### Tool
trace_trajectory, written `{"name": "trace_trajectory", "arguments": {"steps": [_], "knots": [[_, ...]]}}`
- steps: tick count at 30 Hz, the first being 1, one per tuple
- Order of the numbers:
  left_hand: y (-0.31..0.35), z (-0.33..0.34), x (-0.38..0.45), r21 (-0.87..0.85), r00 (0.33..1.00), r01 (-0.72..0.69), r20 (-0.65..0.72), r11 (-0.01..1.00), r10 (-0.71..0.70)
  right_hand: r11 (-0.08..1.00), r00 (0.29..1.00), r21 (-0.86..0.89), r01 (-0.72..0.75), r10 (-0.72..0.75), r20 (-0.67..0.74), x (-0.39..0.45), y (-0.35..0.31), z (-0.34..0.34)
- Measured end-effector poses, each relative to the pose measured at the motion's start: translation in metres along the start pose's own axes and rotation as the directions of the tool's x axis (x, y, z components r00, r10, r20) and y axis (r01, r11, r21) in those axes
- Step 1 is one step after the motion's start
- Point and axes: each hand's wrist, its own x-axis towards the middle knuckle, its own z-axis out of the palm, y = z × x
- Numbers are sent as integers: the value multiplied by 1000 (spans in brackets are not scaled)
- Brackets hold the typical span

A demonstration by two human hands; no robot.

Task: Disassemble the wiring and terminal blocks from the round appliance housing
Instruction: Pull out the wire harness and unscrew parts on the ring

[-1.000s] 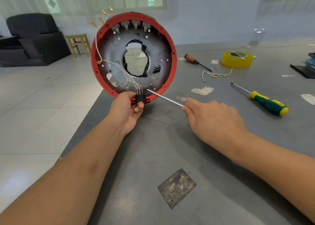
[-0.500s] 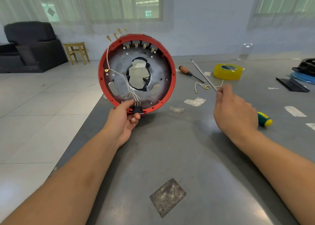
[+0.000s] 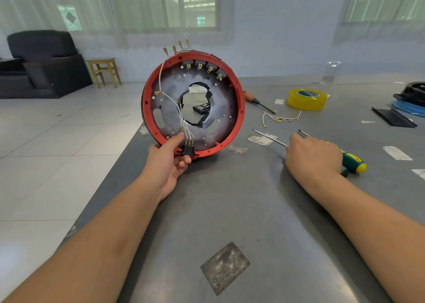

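While left hand [image 3: 169, 162] grips upright red-rimmed housing [image 3: 239, 109], white wires [image 3: 177, 107] dangling, right hand [image 3: 314, 156] holds screwdriver [image 3: 269, 138].

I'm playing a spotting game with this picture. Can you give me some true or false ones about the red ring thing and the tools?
1. The left hand holds the red housing on its edge. True.
2. The tape roll is blue. False: it is yellow.
3. White wires run to a black plug at the housing's bottom. True.
4. The right hand is up in the air. False: it is down at the table, on a thin screwdriver.
5. An orange-handled screwdriver lies near the tape roll. True.
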Motion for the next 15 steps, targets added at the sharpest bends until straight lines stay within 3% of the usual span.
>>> {"name": "trace_trajectory", "arguments": {"steps": [9, 12, 15], "knots": [[-5, 1, 0, 40, 998, -60, 12, 997, 60, 1000, 1000, -22, 18, -18, -1, -12, -4, -7], [-5, 1, 1, 39, 999, -47, 4, 998, 47, 981, 961, 129, 144, -108, -253, -20, -12, -21], [-5, 0, 2, 47, 999, -41, 11, 998, 40, 817, 876, 423, 392, -192, -442, -31, -37, -37]]}}
